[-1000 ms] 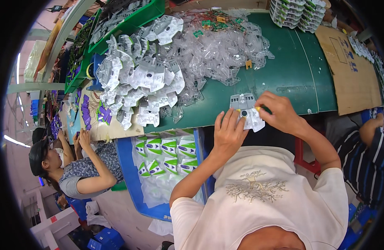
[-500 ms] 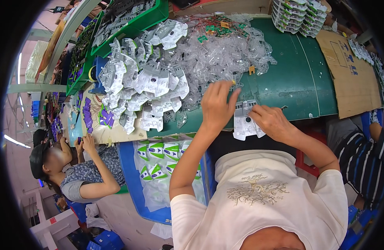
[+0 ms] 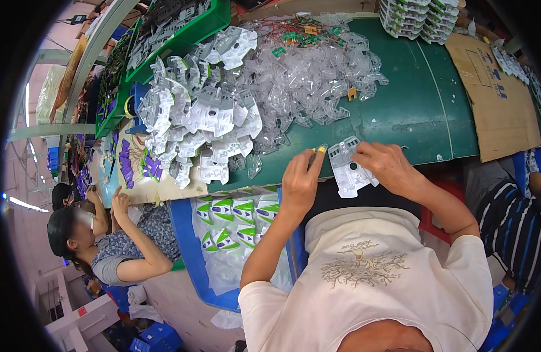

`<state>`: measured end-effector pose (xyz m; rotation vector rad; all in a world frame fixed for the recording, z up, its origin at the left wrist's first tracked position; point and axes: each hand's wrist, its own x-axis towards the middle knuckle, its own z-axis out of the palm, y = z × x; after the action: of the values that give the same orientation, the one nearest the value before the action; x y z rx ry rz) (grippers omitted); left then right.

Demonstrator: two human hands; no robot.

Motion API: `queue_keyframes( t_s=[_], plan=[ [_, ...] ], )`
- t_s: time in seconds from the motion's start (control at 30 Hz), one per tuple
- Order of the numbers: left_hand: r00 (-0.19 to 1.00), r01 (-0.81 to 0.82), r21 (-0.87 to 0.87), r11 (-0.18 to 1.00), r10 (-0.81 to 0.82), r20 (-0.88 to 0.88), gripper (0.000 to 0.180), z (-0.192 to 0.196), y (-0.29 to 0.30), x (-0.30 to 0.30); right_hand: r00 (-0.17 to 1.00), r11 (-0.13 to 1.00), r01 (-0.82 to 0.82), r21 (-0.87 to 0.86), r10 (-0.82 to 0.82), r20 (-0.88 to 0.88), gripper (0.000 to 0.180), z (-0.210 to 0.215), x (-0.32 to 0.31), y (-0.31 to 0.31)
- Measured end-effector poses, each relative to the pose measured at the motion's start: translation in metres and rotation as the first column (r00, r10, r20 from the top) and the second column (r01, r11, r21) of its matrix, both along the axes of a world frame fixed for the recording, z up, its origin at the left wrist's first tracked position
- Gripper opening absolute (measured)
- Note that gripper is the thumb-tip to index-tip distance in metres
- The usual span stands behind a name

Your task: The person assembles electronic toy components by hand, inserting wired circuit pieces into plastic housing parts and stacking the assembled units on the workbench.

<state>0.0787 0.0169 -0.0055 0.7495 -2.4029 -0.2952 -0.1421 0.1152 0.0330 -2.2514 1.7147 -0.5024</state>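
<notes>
1. Grey-and-white shell overhangs the bench's near edge, gripped by the right hand.
2. Left hand pinches what seems a small clear piece, apart from the shell, unjoined.
3. Beyond, heaped clear parts look unworked; bare green surface stretches rightward to cardboard.

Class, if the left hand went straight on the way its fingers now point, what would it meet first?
Beyond some green tabletop, the left hand would probably first meet the near edge of the heap of clear plastic parts, though the hand's height is unclear.
</notes>
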Motion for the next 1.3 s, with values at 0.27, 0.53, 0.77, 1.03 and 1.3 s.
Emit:
queue_keyframes(
  t_s=[0.27, 0.53, 0.77, 1.03, 1.3],
  plan=[
    [0.994, 0.094, 0.102, 0.990, -0.099, 0.047, 0.034, 0.001, -0.005, 0.015, 1.000, 0.998, -0.015, -0.060, 0.015, 0.003, 0.025, -0.002, -0.003, -0.002],
    [0.969, 0.220, 0.154, 0.963, -0.198, -0.148, 0.031, 0.008, 0.009, -0.013, 0.999, 0.989, -0.049, -0.143, 0.050, 0.005, 0.022, -0.006, -0.003, -0.004],
    [0.949, 0.308, 0.068, 0.949, -0.312, 0.043, 0.023, 0.008, 0.003, -0.023, 0.997, 0.971, -0.010, -0.240, 0.027, 0.066, 0.019, -0.015, -0.005, -0.005],
    [0.963, 0.266, 0.031, 0.963, -0.267, 0.036, 0.019, 0.000, 0.007, -0.032, 0.966, 0.973, 0.178, -0.149, -0.145, 0.212, 0.016, -0.013, -0.006, -0.004],
    [0.922, 0.298, 0.285, 0.911, -0.197, -0.333, 0.053, -0.016, 0.010, -0.033, 0.972, 0.984, 0.123, 0.130, -0.146, 0.184, 0.035, 0.010, -0.009, 0.019]
  ],
)
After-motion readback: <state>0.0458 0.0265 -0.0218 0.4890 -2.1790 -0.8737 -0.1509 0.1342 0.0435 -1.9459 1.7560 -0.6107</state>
